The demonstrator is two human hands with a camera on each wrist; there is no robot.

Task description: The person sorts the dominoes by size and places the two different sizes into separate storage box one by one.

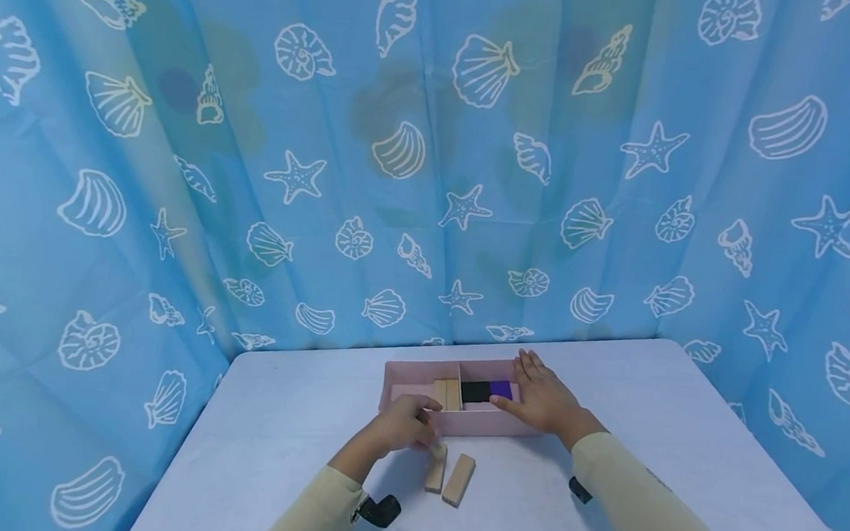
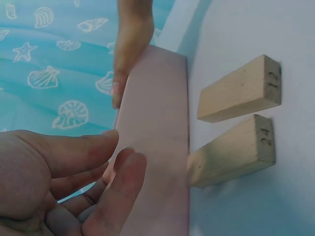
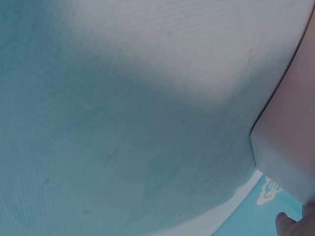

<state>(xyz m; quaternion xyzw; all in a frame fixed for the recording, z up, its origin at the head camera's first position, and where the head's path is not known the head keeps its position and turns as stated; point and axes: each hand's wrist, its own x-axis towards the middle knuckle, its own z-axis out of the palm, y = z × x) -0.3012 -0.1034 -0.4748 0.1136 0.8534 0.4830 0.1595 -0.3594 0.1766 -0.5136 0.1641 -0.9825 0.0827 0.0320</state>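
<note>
A pink box (image 1: pixel 488 425) with a divider stands on the table. Light wooden blocks (image 1: pixel 448 394) lie in its left compartment; a black block (image 1: pixel 474 391) and a purple block (image 1: pixel 501 388) are in the right one. My left hand (image 1: pixel 405 420) is at the front wall's left part, fingers loosely bent, with nothing visible between thumb and fingers. My right hand (image 1: pixel 545 397) rests on the box's right end, fingers extended. Before the box lie two wooden blocks, one marked 12 (image 2: pixel 236 93), the other marked 24 (image 2: pixel 231 152).
A white cloth covers the table (image 1: pixel 273 419). Behind and beside it hangs a blue curtain (image 1: pixel 427 241) with a white shell and starfish print. Each forearm wears a black wrist device, such as the left one (image 1: pixel 381 511).
</note>
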